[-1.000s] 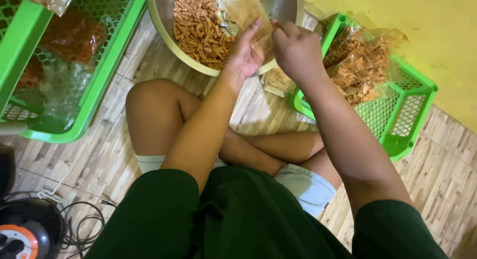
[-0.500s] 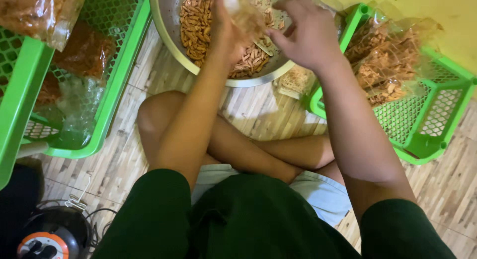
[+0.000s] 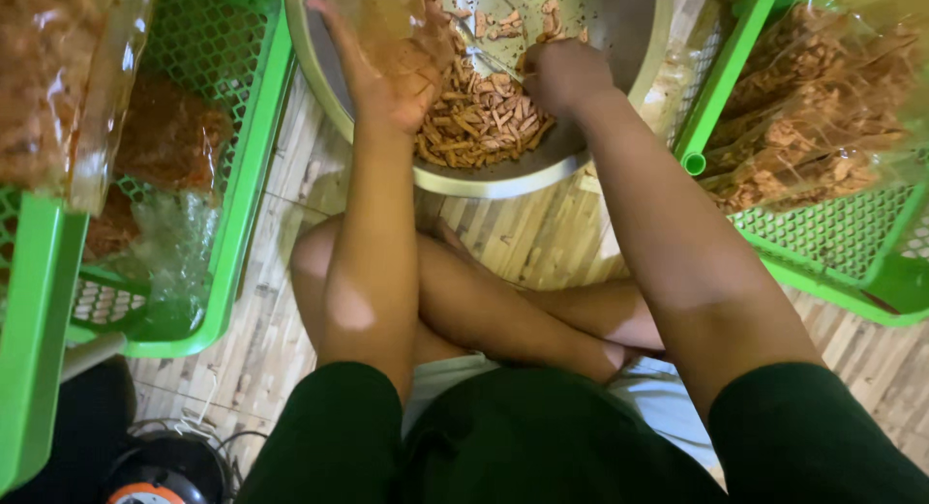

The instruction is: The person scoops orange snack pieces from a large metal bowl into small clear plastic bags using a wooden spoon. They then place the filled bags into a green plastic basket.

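Observation:
A large steel bowl (image 3: pixel 503 180) sits on the floor in front of my crossed legs, partly filled with orange-brown snack sticks (image 3: pixel 479 122). My left hand (image 3: pixel 387 74) holds a clear plastic bag (image 3: pixel 382 20) over the bowl; the bag has snack sticks in it. My right hand (image 3: pixel 566 74) is inside the bowl, fingers curled down into the pile of sticks. What it grips is hidden under the hand.
A green plastic basket (image 3: pixel 247 175) at the left holds filled snack bags. Another green basket (image 3: pixel 823 243) at the right holds several more filled bags. A woven mat (image 3: pixel 542 233) covers the floor. A round appliance with cords (image 3: pixel 160 470) lies at bottom left.
The view has moved closer to the bowl. My right hand has dropped from the bag's mouth into the snack sticks, while my left hand still holds the bag.

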